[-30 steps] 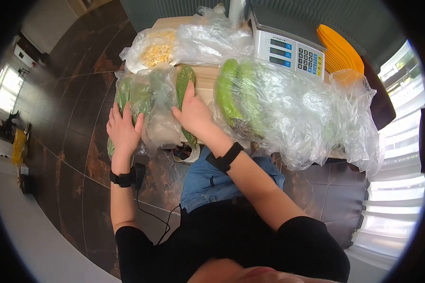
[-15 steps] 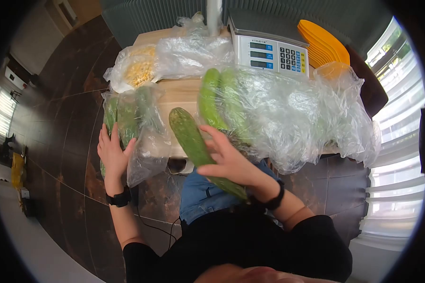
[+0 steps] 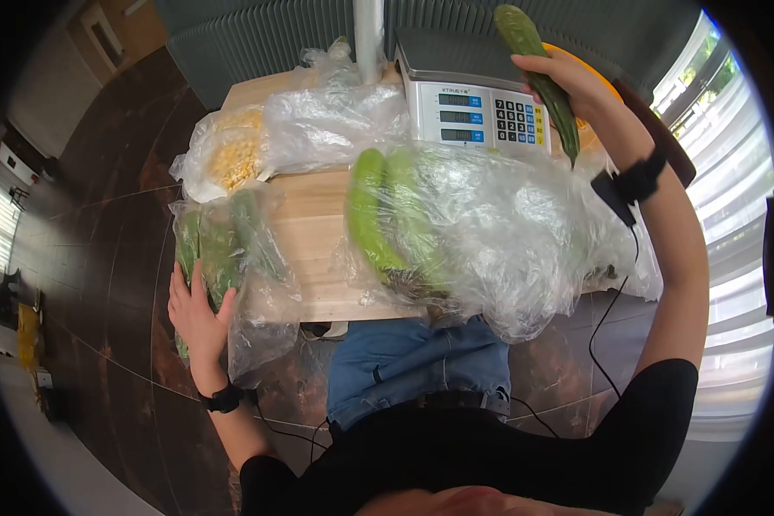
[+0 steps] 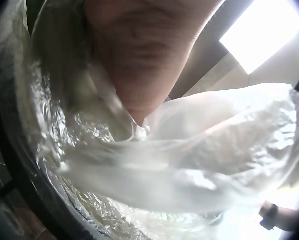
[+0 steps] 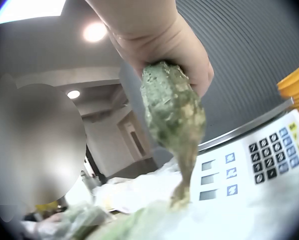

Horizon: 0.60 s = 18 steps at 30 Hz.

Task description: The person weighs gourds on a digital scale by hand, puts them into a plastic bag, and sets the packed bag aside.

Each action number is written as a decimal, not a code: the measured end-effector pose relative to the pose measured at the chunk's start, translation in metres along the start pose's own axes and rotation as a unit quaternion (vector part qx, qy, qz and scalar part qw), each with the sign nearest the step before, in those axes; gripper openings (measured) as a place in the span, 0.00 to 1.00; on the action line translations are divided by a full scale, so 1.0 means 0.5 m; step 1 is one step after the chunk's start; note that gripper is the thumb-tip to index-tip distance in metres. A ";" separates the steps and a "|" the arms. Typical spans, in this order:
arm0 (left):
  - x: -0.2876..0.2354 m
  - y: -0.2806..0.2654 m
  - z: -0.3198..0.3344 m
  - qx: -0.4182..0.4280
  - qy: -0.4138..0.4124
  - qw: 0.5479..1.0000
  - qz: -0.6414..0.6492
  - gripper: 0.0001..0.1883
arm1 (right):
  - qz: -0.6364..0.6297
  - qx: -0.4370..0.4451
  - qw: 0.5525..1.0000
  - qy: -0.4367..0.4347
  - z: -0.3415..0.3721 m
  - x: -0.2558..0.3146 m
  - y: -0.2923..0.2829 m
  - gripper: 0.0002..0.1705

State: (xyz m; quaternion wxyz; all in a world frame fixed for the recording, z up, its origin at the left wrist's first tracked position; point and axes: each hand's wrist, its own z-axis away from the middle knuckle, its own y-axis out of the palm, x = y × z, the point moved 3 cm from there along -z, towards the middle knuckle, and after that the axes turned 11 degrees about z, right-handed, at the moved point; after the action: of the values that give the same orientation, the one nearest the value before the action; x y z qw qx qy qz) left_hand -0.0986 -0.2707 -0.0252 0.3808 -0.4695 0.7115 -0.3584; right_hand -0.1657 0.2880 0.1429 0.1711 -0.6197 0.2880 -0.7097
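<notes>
My right hand (image 3: 579, 82) grips a long green cucumber (image 3: 531, 53), raised at the right end of the digital scale (image 3: 477, 114). In the right wrist view the same cucumber (image 5: 173, 107) shows its narrow stem end pointing down. At the table's left edge my left hand (image 3: 202, 318) lies with spread fingers on a clear plastic bag (image 3: 271, 258) of cucumbers (image 3: 222, 245). Close by the palm, in the left wrist view, the crumpled plastic (image 4: 189, 165) fills much of the picture.
Long light-green vegetables (image 3: 371, 202) lie under clear plastic (image 3: 516, 232) in front of the scale. A bag of yellow kernels (image 3: 236, 155) sits at the back left, beside another plastic bag (image 3: 335, 120). Orange trays (image 3: 606, 73) are partly hidden behind my right hand.
My right hand has taken the cucumber up from beside the bag, over the front of the table, then up and right to the scale. The left hand stays on the bag.
</notes>
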 end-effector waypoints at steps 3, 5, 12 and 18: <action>-0.002 0.000 0.000 0.002 0.002 1.000 -0.004 0.36 | 0.267 -0.125 0.955 0.005 -0.132 0.014 -0.005 0.27; 0.000 -0.002 -0.001 0.004 0.002 1.000 -0.004 0.36 | 0.395 -0.151 0.906 -0.006 -0.229 0.002 0.003 0.30; -0.004 -0.002 -0.002 0.022 -0.014 1.000 -0.001 0.38 | 0.498 -0.178 0.845 0.084 -0.364 -0.026 0.060 0.34; -0.008 0.000 -0.003 0.024 -0.024 0.999 -0.011 0.38 | 0.472 -0.158 0.864 0.081 -0.399 -0.057 0.073 0.34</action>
State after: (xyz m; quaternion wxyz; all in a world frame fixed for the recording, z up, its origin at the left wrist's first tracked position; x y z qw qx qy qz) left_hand -0.0987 -0.2668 -0.0238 0.4045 -0.4766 0.6883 -0.3680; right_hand -0.3602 0.3161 0.0848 0.3612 -0.3688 0.6669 -0.5373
